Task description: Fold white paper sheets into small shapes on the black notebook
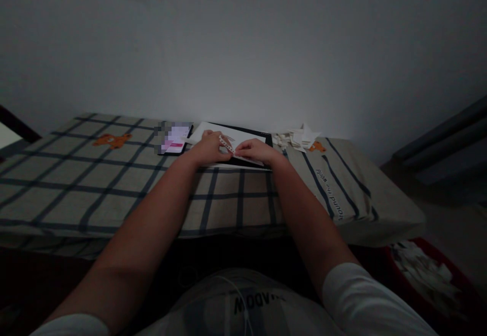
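Observation:
My left hand [210, 147] and my right hand [255, 151] meet over a white sheet of paper [247, 136] that lies on a dark flat board [267, 138]. Between the fingertips of both hands is a small folded paper strip [227, 145] with a printed edge, and both hands pinch it. The board rests on a bed covered by a checked cloth [114, 174].
A lit phone [176, 139] lies just left of the board. A heap of small folded white paper pieces [299, 137] sits to the right of it. A red container [437, 280] with white paper pieces stands on the floor at the lower right. A plain wall rises behind the bed.

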Action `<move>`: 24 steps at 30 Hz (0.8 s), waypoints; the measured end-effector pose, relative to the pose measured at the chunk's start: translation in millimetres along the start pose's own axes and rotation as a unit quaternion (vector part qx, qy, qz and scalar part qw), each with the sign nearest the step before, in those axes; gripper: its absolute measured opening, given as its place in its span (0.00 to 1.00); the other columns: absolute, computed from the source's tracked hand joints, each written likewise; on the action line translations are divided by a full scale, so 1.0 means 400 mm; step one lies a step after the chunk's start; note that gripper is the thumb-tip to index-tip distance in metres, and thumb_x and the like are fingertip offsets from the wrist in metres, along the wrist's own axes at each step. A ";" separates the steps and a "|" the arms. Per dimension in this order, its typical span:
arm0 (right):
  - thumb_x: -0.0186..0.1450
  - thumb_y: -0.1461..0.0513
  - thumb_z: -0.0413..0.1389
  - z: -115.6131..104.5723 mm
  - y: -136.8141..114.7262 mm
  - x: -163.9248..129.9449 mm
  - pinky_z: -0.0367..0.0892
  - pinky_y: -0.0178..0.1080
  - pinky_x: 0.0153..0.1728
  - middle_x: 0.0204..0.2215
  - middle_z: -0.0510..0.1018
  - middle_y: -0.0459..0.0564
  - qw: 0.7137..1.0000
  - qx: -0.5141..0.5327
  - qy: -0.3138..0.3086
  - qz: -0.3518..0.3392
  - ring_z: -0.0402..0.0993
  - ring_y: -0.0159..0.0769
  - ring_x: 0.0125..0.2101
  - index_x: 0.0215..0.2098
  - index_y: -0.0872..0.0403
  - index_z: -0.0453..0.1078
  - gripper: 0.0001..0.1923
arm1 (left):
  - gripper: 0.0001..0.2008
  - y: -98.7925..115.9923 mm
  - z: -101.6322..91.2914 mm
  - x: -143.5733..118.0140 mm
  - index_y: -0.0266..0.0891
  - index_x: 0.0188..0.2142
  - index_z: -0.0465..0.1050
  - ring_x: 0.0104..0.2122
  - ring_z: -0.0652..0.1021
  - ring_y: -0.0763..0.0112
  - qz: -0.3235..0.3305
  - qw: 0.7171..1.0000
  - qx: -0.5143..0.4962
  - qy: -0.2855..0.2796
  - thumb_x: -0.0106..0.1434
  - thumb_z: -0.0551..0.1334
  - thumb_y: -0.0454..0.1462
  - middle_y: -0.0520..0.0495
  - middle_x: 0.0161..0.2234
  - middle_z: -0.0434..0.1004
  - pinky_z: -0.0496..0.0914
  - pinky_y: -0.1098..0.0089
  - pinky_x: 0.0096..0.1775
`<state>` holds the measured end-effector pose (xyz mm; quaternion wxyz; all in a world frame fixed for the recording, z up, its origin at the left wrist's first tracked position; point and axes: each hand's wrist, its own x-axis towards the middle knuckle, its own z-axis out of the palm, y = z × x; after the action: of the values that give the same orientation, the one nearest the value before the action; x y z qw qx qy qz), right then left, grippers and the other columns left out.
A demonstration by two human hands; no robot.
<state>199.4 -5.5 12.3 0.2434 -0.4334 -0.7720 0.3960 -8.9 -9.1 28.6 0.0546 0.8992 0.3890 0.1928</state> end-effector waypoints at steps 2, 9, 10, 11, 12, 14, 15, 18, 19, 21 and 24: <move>0.54 0.52 0.58 0.001 0.002 0.002 0.57 0.33 0.27 0.25 0.74 0.47 1.000 -0.001 0.005 0.002 0.63 0.28 0.24 0.34 0.58 0.75 0.19 | 0.15 -0.001 0.001 0.000 0.37 0.37 0.74 0.41 0.68 0.61 -0.006 1.000 -0.005 0.000 0.54 0.60 0.43 0.44 0.36 0.70 0.53 0.58 0.51; 0.55 0.51 0.57 0.004 -0.009 0.001 0.59 0.34 0.31 0.29 0.76 0.49 0.999 -0.027 -0.005 -0.021 0.66 0.30 0.28 0.34 0.59 0.75 0.19 | 0.13 -0.002 -0.001 -0.001 0.38 0.36 0.75 0.40 0.69 0.62 0.008 1.000 -0.006 -0.003 0.56 0.59 0.43 0.44 0.35 0.71 0.53 0.57 0.51; 0.56 0.51 0.56 0.004 -0.013 -0.001 0.59 0.35 0.32 0.29 0.76 0.49 0.999 -0.034 -0.009 -0.029 0.66 0.31 0.29 0.34 0.59 0.75 0.19 | 0.13 -0.003 -0.001 -0.001 0.39 0.36 0.75 0.41 0.69 0.62 0.012 1.000 -0.006 -0.002 0.56 0.58 0.43 0.44 0.35 0.71 0.53 0.57 0.50; 0.56 0.51 0.56 0.005 -0.016 -0.002 0.59 0.35 0.33 0.30 0.76 0.49 0.998 -0.042 -0.012 -0.038 0.67 0.32 0.30 0.34 0.59 0.75 0.19 | 0.13 -0.003 0.000 -0.002 0.39 0.36 0.75 0.41 0.69 0.62 0.015 1.000 -0.006 -0.001 0.56 0.58 0.44 0.44 0.36 0.72 0.53 0.57 0.50; 0.57 0.52 0.55 0.006 -0.019 -0.003 0.59 0.35 0.34 0.30 0.76 0.50 0.998 -0.048 -0.016 -0.049 0.67 0.32 0.30 0.34 0.59 0.75 0.19 | 0.14 -0.003 -0.001 -0.002 0.39 0.36 0.75 0.41 0.69 0.62 0.018 1.000 -0.007 -0.001 0.57 0.58 0.44 0.44 0.36 0.72 0.53 0.57 0.50; 0.58 0.52 0.54 0.007 -0.023 -0.003 0.60 0.35 0.35 0.31 0.76 0.50 0.996 -0.054 -0.019 -0.071 0.67 0.32 0.32 0.35 0.60 0.75 0.19 | 0.14 -0.002 -0.002 -0.002 0.39 0.37 0.75 0.42 0.69 0.62 0.024 1.000 -0.011 -0.004 0.57 0.58 0.44 0.44 0.36 0.73 0.53 0.58 0.50; 0.59 0.53 0.54 0.008 -0.022 -0.003 0.60 0.35 0.35 0.31 0.76 0.50 0.995 -0.052 -0.019 -0.078 0.67 0.32 0.32 0.35 0.60 0.75 0.18 | 0.14 -0.002 -0.003 -0.003 0.39 0.38 0.75 0.42 0.69 0.62 0.025 1.000 -0.013 -0.004 0.57 0.58 0.43 0.44 0.37 0.73 0.53 0.58 0.50; 0.58 0.53 0.55 0.005 -0.014 0.001 0.60 0.34 0.34 0.31 0.76 0.49 0.997 -0.031 -0.011 -0.065 0.67 0.31 0.31 0.35 0.59 0.75 0.17 | 0.13 0.000 -0.009 -0.003 0.39 0.37 0.75 0.43 0.69 0.61 0.029 0.999 -0.016 -0.004 0.56 0.58 0.42 0.45 0.38 0.73 0.52 0.57 0.51; 0.57 0.53 0.56 0.003 -0.010 0.002 0.60 0.34 0.33 0.30 0.76 0.49 0.998 -0.023 -0.008 -0.054 0.66 0.31 0.29 0.35 0.59 0.75 0.17 | 0.13 0.000 -0.010 -0.003 0.39 0.36 0.76 0.43 0.69 0.61 0.030 0.999 -0.015 -0.004 0.56 0.58 0.42 0.45 0.38 0.74 0.51 0.57 0.51; 0.56 0.53 0.57 -0.002 -0.003 0.003 0.59 0.33 0.30 0.27 0.75 0.48 1.000 -0.012 -0.008 -0.026 0.65 0.29 0.26 0.35 0.58 0.75 0.18 | 0.12 0.000 -0.010 -0.002 0.39 0.34 0.76 0.43 0.69 0.61 0.030 0.999 -0.010 -0.007 0.55 0.58 0.41 0.46 0.37 0.74 0.50 0.57 0.52; 0.55 0.53 0.58 -0.008 0.002 0.001 0.56 0.33 0.25 0.24 0.74 0.47 1.000 -0.005 -0.017 0.009 0.61 0.28 0.23 0.35 0.58 0.75 0.18 | 0.12 0.000 -0.006 -0.002 0.38 0.34 0.76 0.43 0.69 0.62 0.020 1.000 -0.009 -0.002 0.54 0.58 0.41 0.46 0.37 0.74 0.50 0.57 0.52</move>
<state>201.9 -3.6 13.4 0.2240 -0.4345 -0.7744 0.4017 -10.2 -9.8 30.8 0.0599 0.9064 0.3694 0.1960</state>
